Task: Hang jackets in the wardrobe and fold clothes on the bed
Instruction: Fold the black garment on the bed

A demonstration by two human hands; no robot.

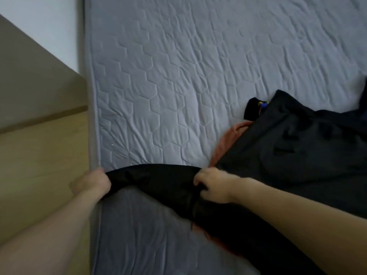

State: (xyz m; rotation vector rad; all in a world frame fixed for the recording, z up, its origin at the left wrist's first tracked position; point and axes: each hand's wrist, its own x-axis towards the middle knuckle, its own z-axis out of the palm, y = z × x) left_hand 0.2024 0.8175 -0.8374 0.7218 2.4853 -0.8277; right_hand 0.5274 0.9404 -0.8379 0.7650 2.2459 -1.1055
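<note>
A black garment (158, 181) is stretched across the near part of the bed (168, 76). My left hand (93, 182) grips its left end at the bed's left edge. My right hand (213, 184) grips the same edge further right, fingers curled into the cloth. The garment's lower part runs down to the right under my right forearm. A pile of dark clothes (297, 145) lies on the bed to the right of my right hand, with a salmon-coloured piece (228, 141) sticking out from under it.
The quilted grey-white mattress cover fills the upper and middle view. Along the bed's left side runs a light wooden panel (39, 155), a beige surface above it and a white wall (49, 26) at top left. A small black item (251, 108) lies beside the pile.
</note>
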